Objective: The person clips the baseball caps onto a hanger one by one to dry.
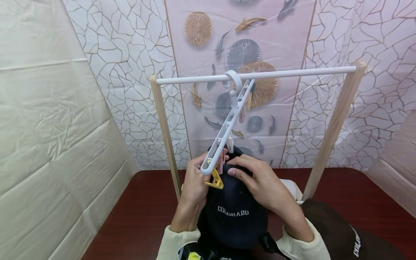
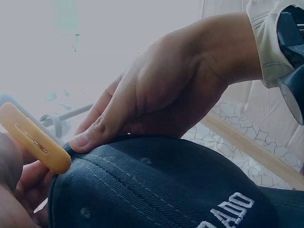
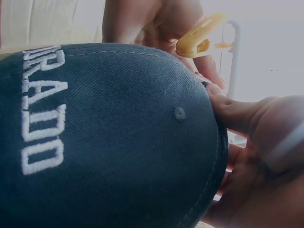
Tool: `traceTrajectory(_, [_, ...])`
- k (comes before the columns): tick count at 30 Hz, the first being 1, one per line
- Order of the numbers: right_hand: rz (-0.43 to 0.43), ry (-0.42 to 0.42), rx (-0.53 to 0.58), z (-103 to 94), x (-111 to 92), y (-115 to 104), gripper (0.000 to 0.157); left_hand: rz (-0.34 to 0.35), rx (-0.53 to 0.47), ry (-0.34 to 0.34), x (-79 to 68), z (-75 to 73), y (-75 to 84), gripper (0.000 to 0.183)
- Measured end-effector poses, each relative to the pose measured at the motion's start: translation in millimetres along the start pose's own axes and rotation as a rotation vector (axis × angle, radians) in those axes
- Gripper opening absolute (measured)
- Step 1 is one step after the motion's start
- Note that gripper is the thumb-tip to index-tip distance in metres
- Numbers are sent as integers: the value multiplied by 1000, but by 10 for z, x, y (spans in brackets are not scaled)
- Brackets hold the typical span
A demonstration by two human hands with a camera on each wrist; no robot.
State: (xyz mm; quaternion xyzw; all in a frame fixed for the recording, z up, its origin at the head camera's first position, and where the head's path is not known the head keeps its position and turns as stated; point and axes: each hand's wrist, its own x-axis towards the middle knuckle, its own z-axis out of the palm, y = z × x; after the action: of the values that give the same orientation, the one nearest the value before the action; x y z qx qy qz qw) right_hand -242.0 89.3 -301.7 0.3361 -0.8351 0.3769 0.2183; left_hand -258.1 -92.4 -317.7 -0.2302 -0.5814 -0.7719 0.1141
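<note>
A dark baseball cap [image 1: 238, 216] with white "COLORADO" lettering hangs below the front end of a white clip hanger [image 1: 227, 122]. My right hand [image 1: 260, 177] pinches the cap's edge, thumb on the outside and fingers behind, as the right wrist view shows. At the hanger's front end, my left hand [image 1: 196, 180] curls its fingers around a pink clothespin [image 1: 221, 166] beside that edge; the hanger partly hides its grip. A yellow clothespin [image 1: 215, 180] dangles from the hanger's tip, close by the left hand and overlapping the cap in the left wrist view.
The hanger hooks over a white rod [image 1: 292, 73] between wooden posts [image 1: 334, 130]. More clips hang along it, including a white one [image 1: 230, 142] and a pink one [image 1: 242, 113]. A brown cap [image 1: 344, 231] lies at the right on the dark red table [image 1: 130, 213]. Patterned cloth [image 1: 123, 54] stands behind.
</note>
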Motion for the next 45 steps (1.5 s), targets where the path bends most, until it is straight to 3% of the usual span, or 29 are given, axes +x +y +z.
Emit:
traceTrajectory(9, [12,-12,22,30,1,0,15,-19,12,18,-16,-32,-12,29])
traceTrajectory(23, [87,-54,34,75,33,-20,16,-67,88,-11,4,-142,-21,33])
traceTrajectory(32, [102,-42,-14,69,24,0,18,-40,170,-22,25,-152,-56,29])
traceTrajectory(45, [106,22,-74,12,-32,-29,22,4,213,-118,61,-211,-61,25])
